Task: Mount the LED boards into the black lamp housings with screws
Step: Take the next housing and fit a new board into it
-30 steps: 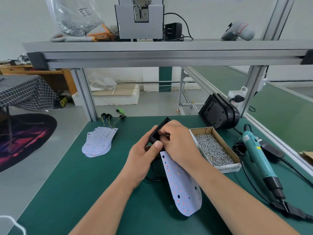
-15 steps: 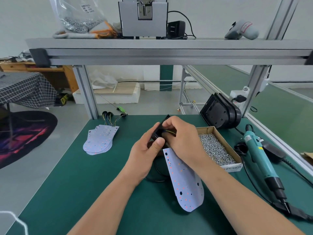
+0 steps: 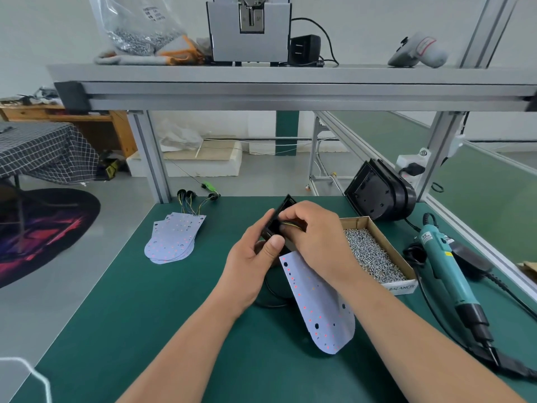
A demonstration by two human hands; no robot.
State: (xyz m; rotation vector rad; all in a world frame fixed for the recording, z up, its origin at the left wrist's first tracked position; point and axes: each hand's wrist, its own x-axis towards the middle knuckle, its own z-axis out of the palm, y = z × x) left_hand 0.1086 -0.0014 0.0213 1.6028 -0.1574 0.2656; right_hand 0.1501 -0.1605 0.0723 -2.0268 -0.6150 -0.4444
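The right hand (image 3: 316, 239) had its fingers curled into the open face of a small black lamp housing (image 3: 286, 203), pinching the yellow lead wires (image 3: 290, 225) there; whether the wires were already seated in the housing could not be told, since the fingers covered that spot. The left hand (image 3: 250, 263) gripped the housing from the other side, thumb pressed on its near edge and fingers wrapped behind, holding it tilted above the green bench mat (image 3: 145, 330).

The LED board (image 3: 319, 303) lay outside the housing; it ran from just under the right hand's heel down toward the person, its long axis slanting to the lower right and its rounded end nearest the camera. The right hand was plainly the nearer of the two to it; the board would probably have to be swung up and turned to face the housing's opening before any screw went in, so the task seemed early for this unit.

Further out, a box of screws (image 3: 374, 254) sat just right of the hands; a teal electric screwdriver (image 3: 444, 263) lay beyond it; more black housings (image 3: 380, 193) leaned at the back right; a stack of spare LED boards (image 3: 174, 239) rested well apart on the left.
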